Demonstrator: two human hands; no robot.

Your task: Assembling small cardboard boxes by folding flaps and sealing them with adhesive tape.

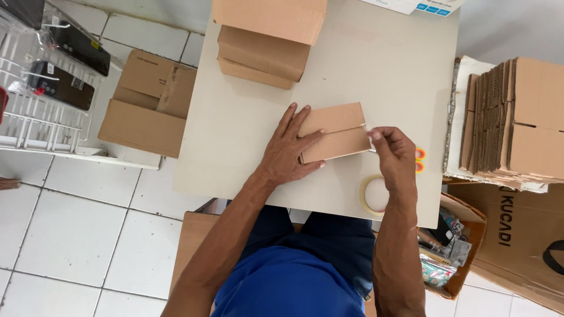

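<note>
**Hands on a small box**

Box of flat brown cardboard (pixel 335 134) lies mid-table on the pale square table (pixel 247 117). Left hand (pixel 291 149) presses it, fingers spread flat. Right hand (pixel 395 154) pinches its right edge. Bare table lies left. The clear tape roll (pixel 373 195) is half hidden by the right wrist.

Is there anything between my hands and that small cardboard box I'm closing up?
Nothing visible. The left hand lies flat on the small cardboard box, and the right hand pinches at its right end. The tape roll sits nearer you.
</note>
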